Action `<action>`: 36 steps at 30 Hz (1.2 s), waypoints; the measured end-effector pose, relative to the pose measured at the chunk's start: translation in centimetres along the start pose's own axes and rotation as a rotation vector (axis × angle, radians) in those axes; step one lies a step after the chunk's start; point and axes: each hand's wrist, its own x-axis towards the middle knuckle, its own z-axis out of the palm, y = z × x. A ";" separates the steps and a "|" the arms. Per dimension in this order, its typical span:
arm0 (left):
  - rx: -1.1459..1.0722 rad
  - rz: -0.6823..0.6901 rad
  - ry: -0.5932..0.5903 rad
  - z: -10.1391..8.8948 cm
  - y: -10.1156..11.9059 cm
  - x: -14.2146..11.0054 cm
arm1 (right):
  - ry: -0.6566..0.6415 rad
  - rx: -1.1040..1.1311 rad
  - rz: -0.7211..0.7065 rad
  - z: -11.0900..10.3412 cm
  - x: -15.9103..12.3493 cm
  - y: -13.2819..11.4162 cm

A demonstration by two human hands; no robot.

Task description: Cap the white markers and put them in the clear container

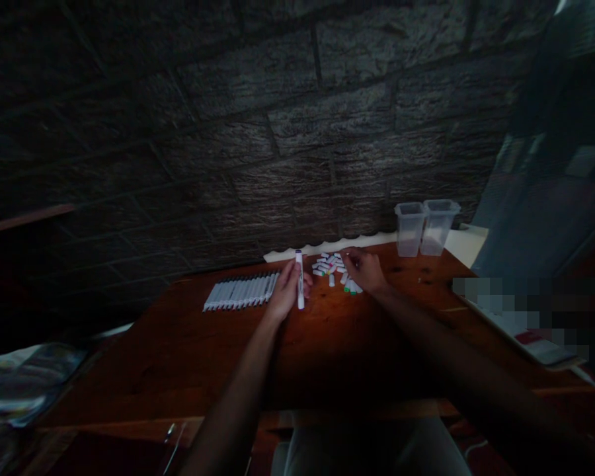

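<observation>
My left hand (286, 289) is closed around a white marker (300, 281), held upright with its tip end up. To its left, a row of several white markers (240, 291) lies side by side on the wooden table (188, 357). My right hand (365, 270) rests with curled fingers on a pile of small white marker caps (330, 264), some with coloured ends. What its fingertips pinch, if anything, is hidden.
Two clear plastic cups (426, 228) stand at the table's far right, beside a white sheet (469, 244). A dark stone-pattern wall (277, 132) rises behind the table. Papers (535, 344) lie at the right edge, and a bag or magazine (24, 390) sits at lower left.
</observation>
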 end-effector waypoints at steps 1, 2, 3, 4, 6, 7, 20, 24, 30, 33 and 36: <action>0.141 0.018 -0.024 0.0 -0.3 -0.2 | 0.016 0.059 0.023 -0.1 0.1 -0.2; 0.288 0.049 -0.051 0.0 -0.5 -0.3 | 0.016 0.128 0.045 -0.2 0.1 -0.3; 0.431 0.092 -0.081 -0.1 -0.7 -0.5 | -0.003 0.206 0.062 -0.2 0.1 -0.5; 0.559 0.138 -0.118 -0.1 -0.8 -0.6 | -0.043 0.285 0.070 -0.2 0.1 -0.7; 0.738 0.205 -0.196 -0.2 -1.0 -0.8 | -0.156 0.419 0.057 0.1 0.0 -1.0; 0.784 0.222 -0.227 -0.3 -1.1 -0.8 | -0.207 0.464 0.045 0.4 -0.1 -1.1; 0.888 0.324 0.093 -1.4 -2.3 0.3 | 0.656 0.472 0.245 -6.5 4.3 2.4; 0.870 0.300 0.009 -1.2 -2.4 0.3 | 0.906 0.250 0.241 -9.4 4.5 3.8; 0.828 0.306 0.041 -0.9 -2.3 0.2 | 0.929 0.075 0.201 -10.3 4.0 3.5; 0.824 0.295 0.044 -0.9 -2.3 0.3 | 0.910 0.072 0.159 -10.4 4.1 2.9; 0.821 0.299 0.042 -0.8 -2.2 0.2 | 0.904 0.070 0.122 -10.7 4.1 2.3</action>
